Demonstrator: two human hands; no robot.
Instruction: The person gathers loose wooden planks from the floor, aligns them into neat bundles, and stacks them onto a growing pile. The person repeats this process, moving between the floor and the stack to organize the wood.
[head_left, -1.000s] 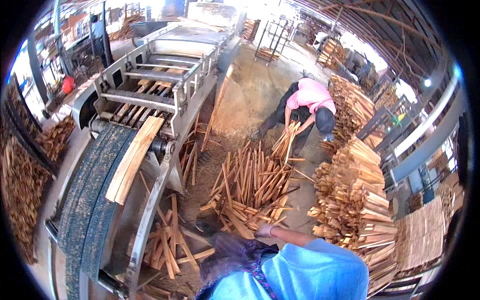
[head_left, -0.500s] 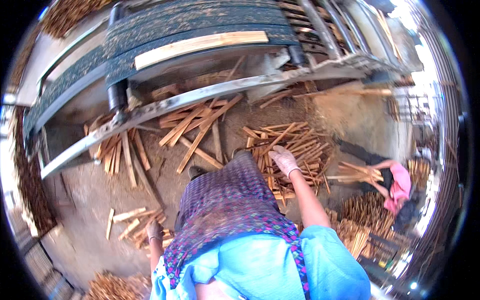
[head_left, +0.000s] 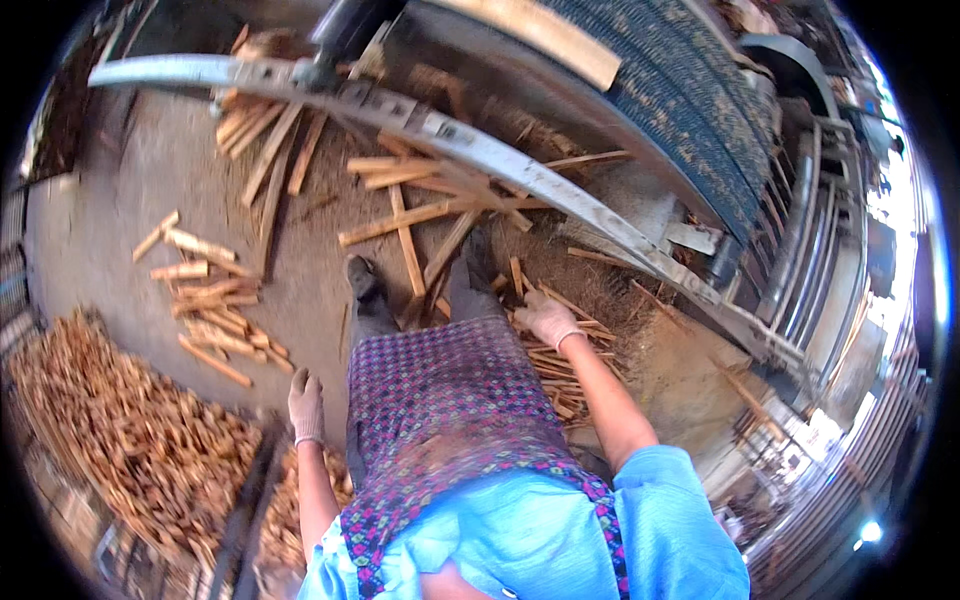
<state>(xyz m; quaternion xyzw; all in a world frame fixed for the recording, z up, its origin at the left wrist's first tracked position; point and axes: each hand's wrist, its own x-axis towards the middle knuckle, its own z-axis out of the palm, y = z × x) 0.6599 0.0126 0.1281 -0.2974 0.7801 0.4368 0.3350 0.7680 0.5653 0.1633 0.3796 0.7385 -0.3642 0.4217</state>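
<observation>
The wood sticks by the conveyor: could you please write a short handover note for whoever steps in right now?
Right hand: gloved, down on the pile of wood sticks by the right leg; grasp unclear.
Left hand: gloved, hanging free, holding nothing.
Conveyor belt carries one plank.
Done: a big stick heap lies at left.
Left: loose sticks on the floor and more under the machine's metal rail.

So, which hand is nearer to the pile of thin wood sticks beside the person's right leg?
The right. The right hand reaches down onto the pile of thin wood sticks, at its top edge. The left hand hangs on the other side of the patterned skirt, apart from that pile.
</observation>
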